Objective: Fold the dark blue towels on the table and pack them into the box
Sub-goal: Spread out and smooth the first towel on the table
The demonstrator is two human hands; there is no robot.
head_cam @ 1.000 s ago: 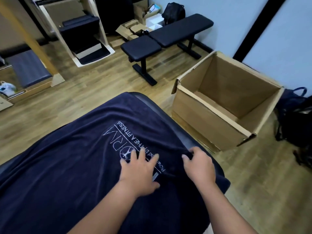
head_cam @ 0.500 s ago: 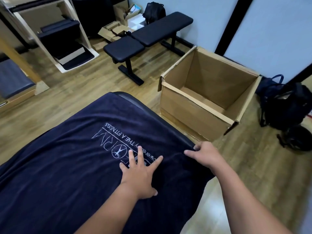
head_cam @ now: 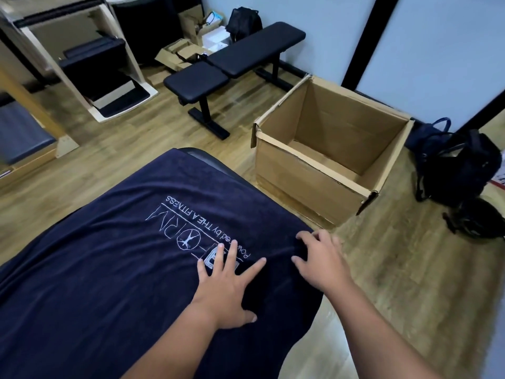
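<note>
Here I see the dark blue towel (head_cam: pixel 90 269) spread flat over the surface (head_cam: pixel 210 160), covering nearly all of it; only a strip of the black padded top shows at the far right corner. The towel's white printed logo reads upside down from my side, and its right edge droops over the surface's right edge. My left hand (head_cam: pixel 224 288) lies palm down on the towel near that right edge, fingers (head_cam: pixel 232 250) spread wide and flat, their tips covering the near end of the logo. My right hand (head_cam: pixel 319 261) rests at the right edge itself, just beside the left hand, fingers (head_cam: pixel 306 236) splayed and slightly curled onto the cloth where it bunches into a small ridge; I cannot tell whether they actually pinch it. The cardboard box (head_cam: pixel 308 184) stands open on the wooden floor (head_cam: pixel 410 269) just beyond the surface's far right corner, flaps gone ragged at the rim. A black backpack (head_cam: pixel 456 165) sits on the floor to the right of the box, and a black workout bench (head_cam: pixel 235 64) stands farther back.
</note>
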